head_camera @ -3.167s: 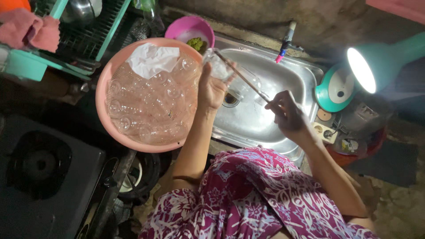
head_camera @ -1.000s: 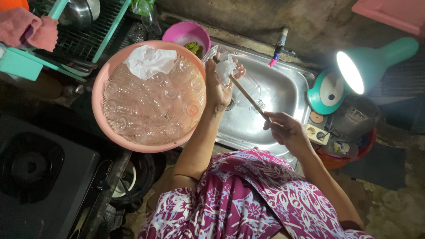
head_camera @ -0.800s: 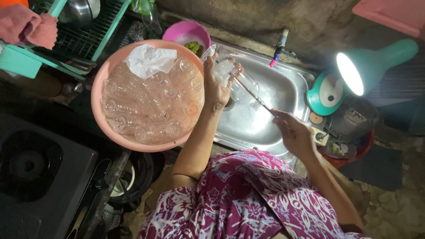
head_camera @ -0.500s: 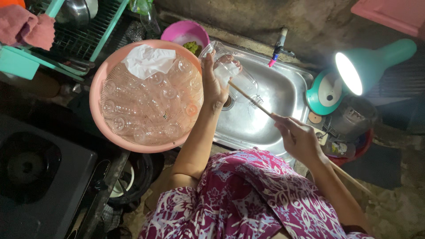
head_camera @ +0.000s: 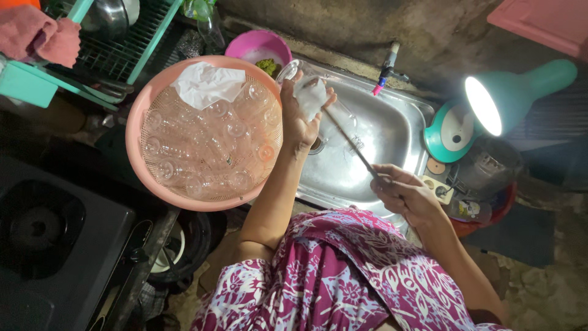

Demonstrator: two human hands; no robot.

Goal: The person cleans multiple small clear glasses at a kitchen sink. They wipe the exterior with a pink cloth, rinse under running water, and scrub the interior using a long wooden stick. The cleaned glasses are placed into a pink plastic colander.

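Over the stainless steel sink (head_camera: 392, 138), your left hand (head_camera: 300, 119) is raised with its fingers wrapped around a clear glass bottle (head_camera: 304, 92), tilted, mouth towards the basin. Your right hand (head_camera: 407, 196) is clenched on the end of a thin long-handled brush (head_camera: 350, 142), whose far end reaches into the bottle. Just left of the bottle sits a round pink plastic basket (head_camera: 138, 153) heaped with clear bottles. A teal lamp (head_camera: 499, 104) glows at the sink's right edge; the basin beneath lies open.
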